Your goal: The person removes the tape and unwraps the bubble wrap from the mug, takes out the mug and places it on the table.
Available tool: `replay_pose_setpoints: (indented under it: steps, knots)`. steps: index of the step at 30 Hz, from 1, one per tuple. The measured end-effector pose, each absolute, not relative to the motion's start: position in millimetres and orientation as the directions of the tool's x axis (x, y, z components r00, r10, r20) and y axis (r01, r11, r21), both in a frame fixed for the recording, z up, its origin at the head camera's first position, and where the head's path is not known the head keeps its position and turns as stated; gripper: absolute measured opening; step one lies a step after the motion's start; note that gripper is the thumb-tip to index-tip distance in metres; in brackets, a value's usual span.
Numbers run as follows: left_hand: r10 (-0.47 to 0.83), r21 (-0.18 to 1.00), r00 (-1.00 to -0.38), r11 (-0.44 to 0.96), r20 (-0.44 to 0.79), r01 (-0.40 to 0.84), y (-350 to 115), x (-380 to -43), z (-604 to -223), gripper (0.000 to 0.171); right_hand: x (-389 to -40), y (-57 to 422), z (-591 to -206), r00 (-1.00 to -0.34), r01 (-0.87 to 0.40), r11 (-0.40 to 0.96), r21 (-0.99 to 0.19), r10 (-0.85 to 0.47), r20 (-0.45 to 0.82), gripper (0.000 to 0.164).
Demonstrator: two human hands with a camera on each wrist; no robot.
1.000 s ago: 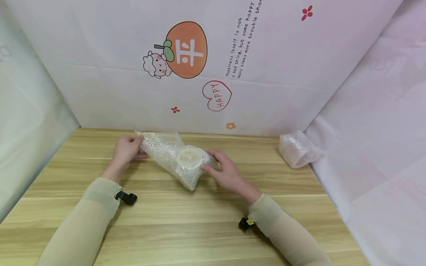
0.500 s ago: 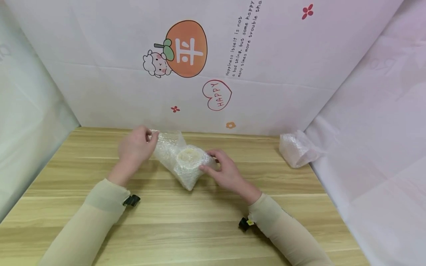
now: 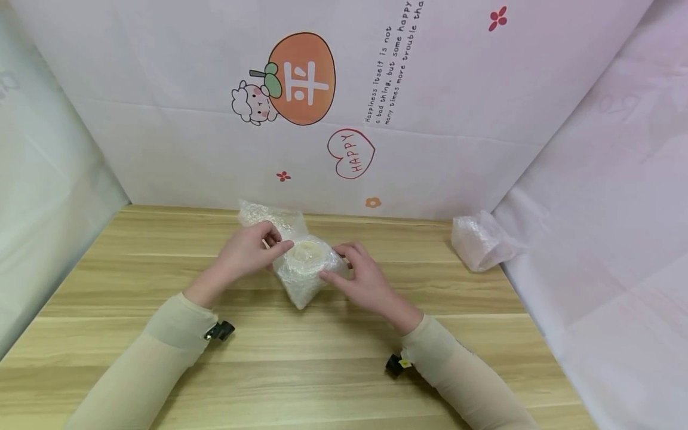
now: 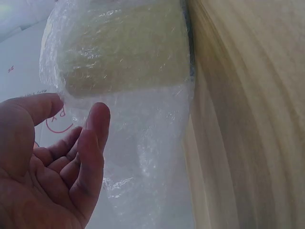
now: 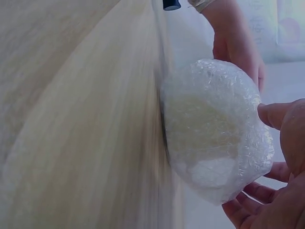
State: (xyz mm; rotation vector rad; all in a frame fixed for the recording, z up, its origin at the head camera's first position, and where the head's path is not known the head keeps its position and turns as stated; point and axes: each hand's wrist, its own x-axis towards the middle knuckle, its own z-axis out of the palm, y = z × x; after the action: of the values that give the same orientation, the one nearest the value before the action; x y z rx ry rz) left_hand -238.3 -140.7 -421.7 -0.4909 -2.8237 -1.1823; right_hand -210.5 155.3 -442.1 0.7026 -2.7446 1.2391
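A round, pale-yellow thing in bubble wrap stands on the table, its ring-like top showing through the film; its exact kind is hidden. My right hand holds its right side, thumb in front and fingers behind, as the right wrist view also shows. At its left side is my left hand, thumb tip near the top rim. In the left wrist view the left hand's fingers are loosely bent beside the wrap, with nothing pinched. A loose flap of bubble wrap sticks up behind the left hand.
A second crumpled piece of bubble wrap lies at the table's right back edge. A printed white cloth wall rises along the back, with white cloth on both sides. The wooden table extends toward me.
My left hand has let go of the flap's end and moved right, to the wrapped thing. The flap now stands up at the back. My right hand has stayed nearly in place.
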Motion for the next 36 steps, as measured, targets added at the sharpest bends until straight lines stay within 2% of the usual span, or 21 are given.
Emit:
replay_pose_setpoints:
  steps: [6, 16, 22, 27, 36]
  knots:
    - [0.290, 0.775, -0.950, 0.571, 0.119, 0.271, -138.0, -239.5, -425.2, 0.037, -209.8, 155.5, -441.6, -0.901, -0.410, 0.578, -0.705, -0.379, 0.213, 0.054]
    - [0.313, 0.859, -0.943, 0.448, 0.109, 0.248, -132.2, -242.0, -432.4, 0.030, -210.5, 154.8, -442.5, -0.900, -0.420, 0.510, -0.751, -0.339, 0.272, 0.037]
    - [0.317, 0.870, -0.943, 0.430, 0.102, 0.239, -130.6, -242.8, -434.5, 0.030, -210.6, 155.0, -443.6, -0.898, -0.428, 0.463, -0.776, -0.313, 0.308, 0.032]
    - [0.312, 0.855, -0.944, 0.455, 0.107, 0.247, -131.7, -241.1, -434.3, 0.030, -209.5, 153.7, -442.5, -0.910, -0.396, 0.420, -0.817, -0.300, 0.287, 0.030]
    - [0.327, 0.857, -0.944, 0.475, 0.041, 0.202, -130.6, -238.2, -431.8, 0.034, -209.2, 157.6, -438.3, -0.912, -0.363, 0.316, -0.877, -0.314, 0.264, 0.035]
